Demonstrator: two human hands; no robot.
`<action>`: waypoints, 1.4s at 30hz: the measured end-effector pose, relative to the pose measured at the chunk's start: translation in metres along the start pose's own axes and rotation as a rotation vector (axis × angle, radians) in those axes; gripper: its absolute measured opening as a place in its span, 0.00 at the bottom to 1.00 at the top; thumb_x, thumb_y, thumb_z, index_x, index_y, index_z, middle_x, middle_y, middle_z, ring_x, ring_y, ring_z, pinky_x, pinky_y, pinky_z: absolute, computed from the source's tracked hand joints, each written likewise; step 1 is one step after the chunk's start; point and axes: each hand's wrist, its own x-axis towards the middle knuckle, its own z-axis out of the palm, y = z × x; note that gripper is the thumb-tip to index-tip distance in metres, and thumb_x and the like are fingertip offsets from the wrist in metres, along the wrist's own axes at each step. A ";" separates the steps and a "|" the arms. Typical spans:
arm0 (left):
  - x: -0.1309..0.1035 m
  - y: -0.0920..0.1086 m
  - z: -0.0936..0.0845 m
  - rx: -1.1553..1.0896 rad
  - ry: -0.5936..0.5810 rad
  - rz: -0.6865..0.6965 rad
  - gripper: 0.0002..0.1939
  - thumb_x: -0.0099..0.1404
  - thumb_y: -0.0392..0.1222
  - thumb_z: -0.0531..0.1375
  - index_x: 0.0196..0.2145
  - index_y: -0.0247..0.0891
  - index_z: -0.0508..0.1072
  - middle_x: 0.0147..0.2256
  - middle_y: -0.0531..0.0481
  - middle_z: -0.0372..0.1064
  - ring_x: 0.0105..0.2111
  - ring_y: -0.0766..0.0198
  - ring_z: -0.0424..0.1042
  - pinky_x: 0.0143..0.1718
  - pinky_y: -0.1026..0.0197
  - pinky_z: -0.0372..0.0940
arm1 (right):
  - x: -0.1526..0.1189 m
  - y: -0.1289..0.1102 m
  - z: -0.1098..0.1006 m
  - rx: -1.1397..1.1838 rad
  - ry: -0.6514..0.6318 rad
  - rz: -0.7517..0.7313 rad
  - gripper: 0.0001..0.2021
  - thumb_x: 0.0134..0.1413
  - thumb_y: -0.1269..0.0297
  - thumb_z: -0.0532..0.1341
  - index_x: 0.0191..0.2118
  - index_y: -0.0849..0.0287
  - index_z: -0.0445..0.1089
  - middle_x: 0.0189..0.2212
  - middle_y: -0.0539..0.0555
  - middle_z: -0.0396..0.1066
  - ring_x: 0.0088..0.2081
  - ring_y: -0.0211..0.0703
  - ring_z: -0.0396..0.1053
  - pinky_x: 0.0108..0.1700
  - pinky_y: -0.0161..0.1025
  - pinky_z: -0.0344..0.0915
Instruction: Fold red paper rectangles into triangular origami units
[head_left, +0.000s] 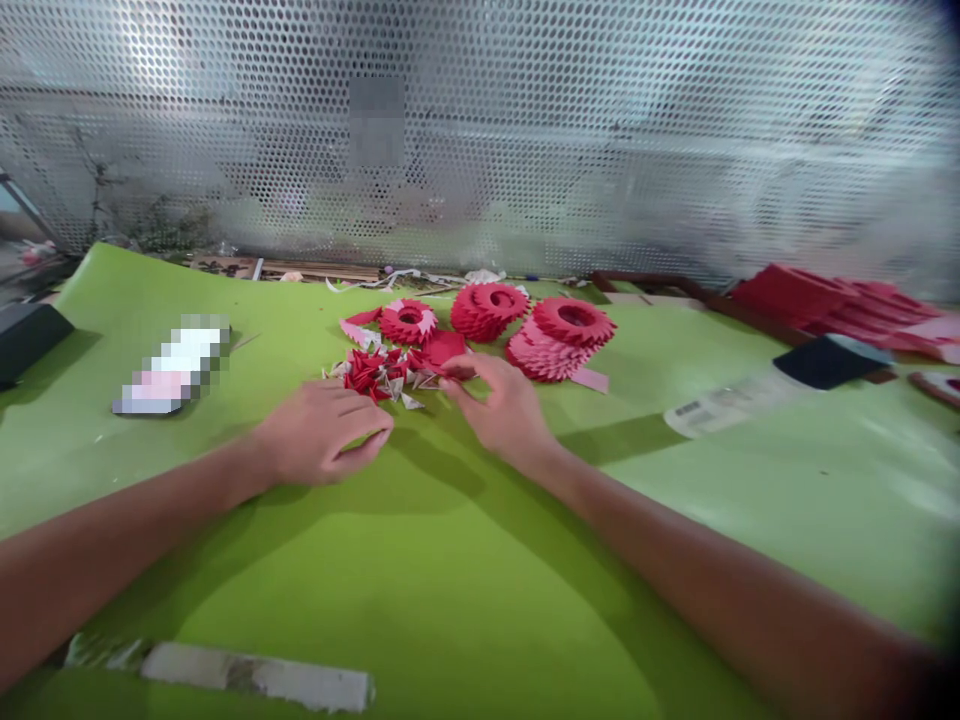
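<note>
Whitish stick [255, 678] at seven o'clock; left hand [319, 435], loosely curled, and right hand [502, 410], thumb and forefinger nearly meeting, apart, any grip unclear, with paper pieces [365, 372] at the left hand's one o'clock; picking seems under way, a fine pinch called for next.

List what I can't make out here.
All in the head view:
Left hand: most fingertips hidden behind the hand itself; any hold unclear.
Right hand: fingertips blurred against a red piece; grip unclear.
Phone: screen masked by pixelation.
Dark box: cut off by the left edge.
</note>
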 end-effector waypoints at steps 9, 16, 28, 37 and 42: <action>0.001 0.004 0.000 0.013 0.100 -0.118 0.19 0.67 0.48 0.60 0.52 0.37 0.69 0.31 0.51 0.77 0.26 0.64 0.74 0.30 0.61 0.68 | -0.017 -0.034 -0.002 0.590 -0.084 0.321 0.12 0.53 0.55 0.69 0.36 0.57 0.72 0.31 0.51 0.74 0.31 0.40 0.70 0.34 0.39 0.67; 0.001 0.007 0.001 0.109 0.107 -0.192 0.27 0.64 0.54 0.64 0.55 0.37 0.68 0.45 0.42 0.74 0.38 0.57 0.76 0.40 0.55 0.73 | -0.025 -0.043 0.005 0.862 -0.316 0.452 0.16 0.50 0.54 0.71 0.39 0.57 0.70 0.28 0.47 0.72 0.25 0.34 0.67 0.29 0.34 0.65; -0.001 0.006 -0.001 0.079 -0.026 -0.037 0.20 0.71 0.56 0.59 0.52 0.41 0.74 0.49 0.45 0.75 0.39 0.59 0.77 0.36 0.60 0.72 | -0.024 -0.041 0.004 0.600 -0.420 0.398 0.08 0.58 0.58 0.63 0.36 0.58 0.72 0.28 0.49 0.73 0.26 0.35 0.65 0.26 0.33 0.59; -0.002 0.005 0.002 -0.025 0.052 0.025 0.13 0.72 0.50 0.60 0.43 0.40 0.79 0.52 0.43 0.73 0.42 0.60 0.77 0.39 0.61 0.73 | -0.024 -0.039 0.003 0.520 -0.420 0.361 0.11 0.62 0.57 0.60 0.34 0.58 0.73 0.27 0.48 0.71 0.25 0.34 0.62 0.27 0.33 0.57; 0.000 0.005 0.002 -0.176 0.092 -0.046 0.09 0.70 0.46 0.63 0.39 0.40 0.81 0.53 0.41 0.74 0.43 0.58 0.78 0.43 0.56 0.75 | -0.026 -0.042 0.003 0.489 -0.409 0.319 0.09 0.62 0.59 0.60 0.34 0.58 0.73 0.28 0.49 0.72 0.26 0.36 0.64 0.27 0.34 0.58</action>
